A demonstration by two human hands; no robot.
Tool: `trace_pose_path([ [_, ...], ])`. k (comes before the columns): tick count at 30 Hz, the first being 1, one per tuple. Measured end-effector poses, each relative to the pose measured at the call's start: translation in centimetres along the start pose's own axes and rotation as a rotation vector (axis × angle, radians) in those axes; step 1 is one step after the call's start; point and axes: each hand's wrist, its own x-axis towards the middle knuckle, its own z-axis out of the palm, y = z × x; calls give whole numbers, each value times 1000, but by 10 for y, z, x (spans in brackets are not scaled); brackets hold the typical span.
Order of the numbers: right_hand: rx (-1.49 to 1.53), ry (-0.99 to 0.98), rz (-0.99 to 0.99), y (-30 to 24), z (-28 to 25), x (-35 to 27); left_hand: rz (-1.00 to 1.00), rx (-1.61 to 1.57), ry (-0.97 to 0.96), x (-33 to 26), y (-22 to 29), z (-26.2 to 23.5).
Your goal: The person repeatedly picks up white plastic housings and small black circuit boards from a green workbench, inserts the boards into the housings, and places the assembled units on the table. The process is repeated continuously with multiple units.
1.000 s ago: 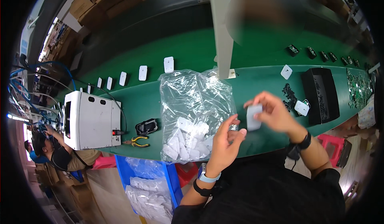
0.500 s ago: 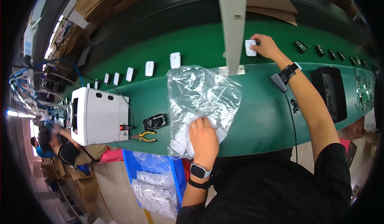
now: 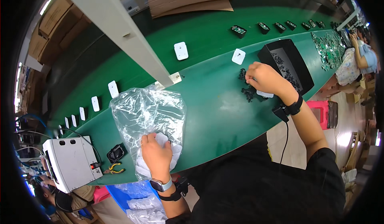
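At the near edge of the bench, my left hand (image 3: 157,156) lies over white plastic covers (image 3: 175,160) in a clear plastic bag (image 3: 150,108). Its thumb and fingers close around one cover. My right hand (image 3: 266,80) is pinched above a scatter of small black parts (image 3: 249,93); whatever sits between its fingertips is hidden. A white piece (image 3: 265,94) shows partly under that hand. Just beyond it lies a separate white cover (image 3: 238,56). On the green belt stands a white housing (image 3: 181,51), touched by neither hand.
A black bin (image 3: 290,64) of small black parts stands beside my right wrist. Black housings with circuit boards (image 3: 239,31) and white housings (image 3: 113,89) line the belt. A metal post (image 3: 116,32) rises mid-bench. Left are a white machine (image 3: 72,162) and yellow-handled pliers (image 3: 115,168).
My view has turned right. My right hand has let go of the white housing on the belt and come nearer, over the black parts. My left hand stays at the bag, its fingers more bent.
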Motion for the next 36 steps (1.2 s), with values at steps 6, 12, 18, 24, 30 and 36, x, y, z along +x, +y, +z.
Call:
trace_pose_path([
  [6,-37,101,-125,5,13,9,59,-284,156,-12,20,-10],
  [12,-234,22,-169,12,25,15,29,-933,154,-34,41,-14],
  [18,-391,-8,-246,8,25,19,-59,-1794,-166,-42,59,-11],
  [24,-438,18,-272,18,35,19,-89,-1965,-426,-43,86,4],
  [30,-326,-16,-226,15,39,25,-89,-1927,-466,-47,96,5],
  [36,27,45,-50,9,16,9,-132,-1906,-478,-47,99,9],
])
